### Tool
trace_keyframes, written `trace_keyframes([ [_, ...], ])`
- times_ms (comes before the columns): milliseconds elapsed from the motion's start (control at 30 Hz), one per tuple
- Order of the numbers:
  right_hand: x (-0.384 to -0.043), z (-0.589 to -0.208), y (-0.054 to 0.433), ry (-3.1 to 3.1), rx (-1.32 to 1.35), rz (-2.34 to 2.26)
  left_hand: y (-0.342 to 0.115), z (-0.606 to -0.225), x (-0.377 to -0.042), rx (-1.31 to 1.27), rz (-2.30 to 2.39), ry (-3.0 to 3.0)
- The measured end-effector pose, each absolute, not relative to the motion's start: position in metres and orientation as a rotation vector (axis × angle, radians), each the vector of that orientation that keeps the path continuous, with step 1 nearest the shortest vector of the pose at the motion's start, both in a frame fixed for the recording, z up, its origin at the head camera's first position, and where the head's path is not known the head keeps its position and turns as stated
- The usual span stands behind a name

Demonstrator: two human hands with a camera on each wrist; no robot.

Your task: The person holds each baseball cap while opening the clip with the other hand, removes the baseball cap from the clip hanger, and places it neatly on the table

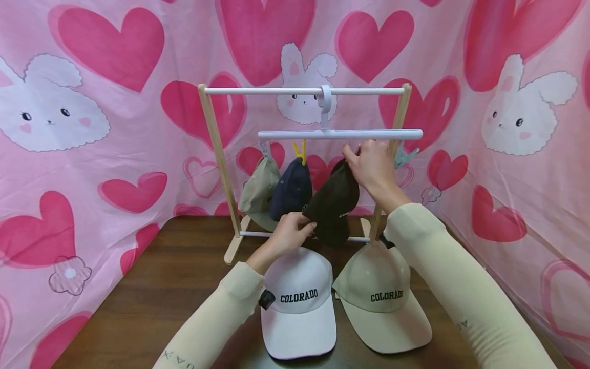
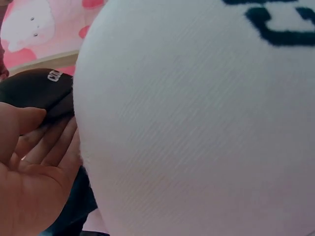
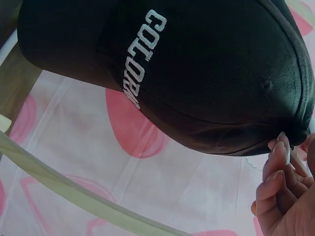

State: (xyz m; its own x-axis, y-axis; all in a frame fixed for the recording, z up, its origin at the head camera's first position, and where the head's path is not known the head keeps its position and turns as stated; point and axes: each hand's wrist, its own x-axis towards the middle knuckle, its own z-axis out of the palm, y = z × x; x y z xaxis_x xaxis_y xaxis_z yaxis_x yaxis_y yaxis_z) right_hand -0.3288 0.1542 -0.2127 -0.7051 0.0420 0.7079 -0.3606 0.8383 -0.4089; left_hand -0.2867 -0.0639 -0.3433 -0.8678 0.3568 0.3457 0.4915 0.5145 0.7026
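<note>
A dark cap (image 1: 335, 202) with pale lettering hangs tilted below the right half of a white hanger (image 1: 341, 134), between both hands. My right hand (image 1: 374, 166) pinches its upper end just under the hanger bar; in the right wrist view my fingertips (image 3: 281, 147) are at the gathered edge of the cap. Lower down, my left hand (image 1: 289, 231) pinches the cap's left edge between thumb and fingers, as the left wrist view shows too. To the left, a yellow clip (image 1: 300, 152) holds a navy cap (image 1: 292, 189) and a grey clip (image 1: 265, 150) holds a beige cap (image 1: 259, 192).
The hanger hooks over the top rail of a wooden-sided rack (image 1: 216, 154). A teal clip (image 1: 405, 154) hangs at its right end. On the brown table (image 1: 152, 297) a white cap (image 1: 299, 302) and a tan cap (image 1: 382, 297) lie in front, under my forearms. A pink curtain surrounds the table.
</note>
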Motion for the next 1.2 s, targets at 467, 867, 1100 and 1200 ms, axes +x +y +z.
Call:
trace_keyframes([
  [467,-0.3334,-0.2175,0.1504,-2.237,0.278,0.705,-0.0654,-0.3478,-0.288,-0.683,-1.317,-2.618],
  [867,-0.3331,-0.2218,0.1484,-2.249,0.28,0.734,-0.0662,-0.3524,-0.2891,-0.673,-1.424,-2.618],
  [1100,-0.3316,-0.2204,0.1503,-2.266,0.29,0.696,-0.0655,-0.3516,-0.2892,-0.67,-1.489,-2.588],
  [1200,-0.3308,-0.22,0.1512,-2.289,0.316,0.713,-0.0662,-0.3524,-0.2892,-0.686,-1.472,-2.607],
])
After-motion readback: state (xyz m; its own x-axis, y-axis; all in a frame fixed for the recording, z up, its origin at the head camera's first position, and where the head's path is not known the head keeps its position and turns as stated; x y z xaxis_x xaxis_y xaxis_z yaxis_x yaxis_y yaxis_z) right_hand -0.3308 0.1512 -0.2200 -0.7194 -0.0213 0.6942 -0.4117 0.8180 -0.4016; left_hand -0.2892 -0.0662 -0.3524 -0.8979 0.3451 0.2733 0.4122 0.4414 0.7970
